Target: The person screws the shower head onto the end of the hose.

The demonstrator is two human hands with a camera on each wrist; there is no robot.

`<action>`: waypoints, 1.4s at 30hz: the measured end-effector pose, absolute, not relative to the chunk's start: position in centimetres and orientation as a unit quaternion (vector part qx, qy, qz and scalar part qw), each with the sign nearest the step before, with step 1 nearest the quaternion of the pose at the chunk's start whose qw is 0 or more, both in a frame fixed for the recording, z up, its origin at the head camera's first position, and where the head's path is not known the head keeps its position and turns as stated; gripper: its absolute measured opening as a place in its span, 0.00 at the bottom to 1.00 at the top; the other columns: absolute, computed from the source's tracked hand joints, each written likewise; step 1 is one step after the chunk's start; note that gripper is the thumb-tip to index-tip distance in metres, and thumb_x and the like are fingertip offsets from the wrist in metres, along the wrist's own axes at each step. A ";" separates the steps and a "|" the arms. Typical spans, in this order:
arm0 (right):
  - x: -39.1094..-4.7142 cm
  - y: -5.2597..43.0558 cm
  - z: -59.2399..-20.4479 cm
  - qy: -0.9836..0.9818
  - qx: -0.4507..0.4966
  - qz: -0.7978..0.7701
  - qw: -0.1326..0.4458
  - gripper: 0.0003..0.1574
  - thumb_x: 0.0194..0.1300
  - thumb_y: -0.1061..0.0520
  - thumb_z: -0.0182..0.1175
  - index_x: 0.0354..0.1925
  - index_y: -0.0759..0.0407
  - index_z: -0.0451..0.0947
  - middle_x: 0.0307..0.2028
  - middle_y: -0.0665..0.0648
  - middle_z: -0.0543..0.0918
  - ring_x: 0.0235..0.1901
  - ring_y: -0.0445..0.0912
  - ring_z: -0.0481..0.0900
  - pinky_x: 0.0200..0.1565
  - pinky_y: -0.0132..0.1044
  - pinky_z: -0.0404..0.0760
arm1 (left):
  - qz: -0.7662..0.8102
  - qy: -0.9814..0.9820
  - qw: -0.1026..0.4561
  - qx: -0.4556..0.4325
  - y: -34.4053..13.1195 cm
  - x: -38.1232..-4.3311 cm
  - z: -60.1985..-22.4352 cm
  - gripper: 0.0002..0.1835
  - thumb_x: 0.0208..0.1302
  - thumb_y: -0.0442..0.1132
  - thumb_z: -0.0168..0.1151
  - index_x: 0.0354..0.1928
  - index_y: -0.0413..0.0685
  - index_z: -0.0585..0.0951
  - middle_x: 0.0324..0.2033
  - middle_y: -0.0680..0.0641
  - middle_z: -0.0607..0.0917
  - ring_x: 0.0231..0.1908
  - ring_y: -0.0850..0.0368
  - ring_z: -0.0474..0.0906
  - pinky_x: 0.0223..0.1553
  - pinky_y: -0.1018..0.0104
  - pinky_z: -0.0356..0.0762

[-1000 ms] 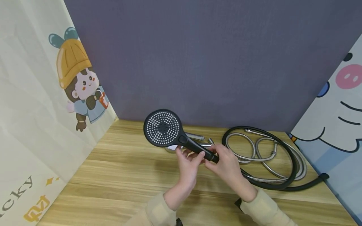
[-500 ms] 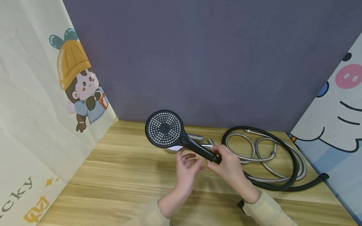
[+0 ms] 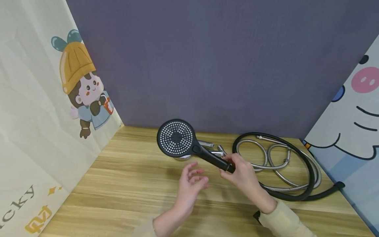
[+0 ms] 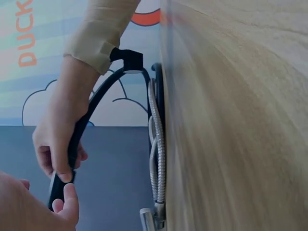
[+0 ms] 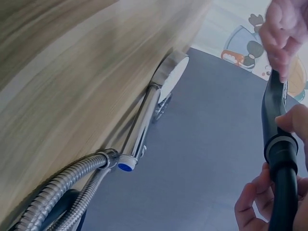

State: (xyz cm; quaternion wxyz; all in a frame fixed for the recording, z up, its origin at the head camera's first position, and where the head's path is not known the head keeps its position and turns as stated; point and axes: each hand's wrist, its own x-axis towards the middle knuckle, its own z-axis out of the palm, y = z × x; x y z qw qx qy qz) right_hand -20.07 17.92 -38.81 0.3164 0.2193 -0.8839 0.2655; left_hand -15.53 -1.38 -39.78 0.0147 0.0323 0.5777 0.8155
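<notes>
A black hand shower head (image 3: 176,138) is held above the table, its nozzle face turned up. My right hand (image 3: 244,174) pinches it at the handle's lower end, where the black hose (image 5: 283,192) joins. In the left wrist view the hose (image 4: 96,98) arches from my right hand past the sleeve down to the table. My left hand (image 3: 189,189) is apart from the handle in the head view, fingers loosely bent, holding nothing. A chrome shower head (image 5: 171,72) lies on the table beneath, partly hidden by the black one.
Coiled silver metal hoses (image 3: 278,168) and loops of the black hose lie at the table's (image 3: 118,184) right. Another chrome handle (image 3: 206,144) lies behind the black shower head. A dark grey panel (image 3: 207,65) stands at the back, with printed cloths at both sides.
My left hand has let go of the shower head's handle and drawn back down and left. My right hand has shifted slightly right and down with the shower head.
</notes>
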 end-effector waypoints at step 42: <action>-20.2 21.5 -43.3 -0.901 0.313 0.219 0.206 0.26 0.34 0.56 0.75 0.35 0.50 0.75 0.29 0.41 0.75 0.25 0.30 0.69 0.22 0.23 0.73 | 0.675 0.734 -0.030 0.063 -11.4 -19.2 -39.0 0.33 0.52 0.27 0.66 0.61 0.38 0.66 0.52 0.34 0.75 0.49 0.41 0.73 0.47 0.69 0.78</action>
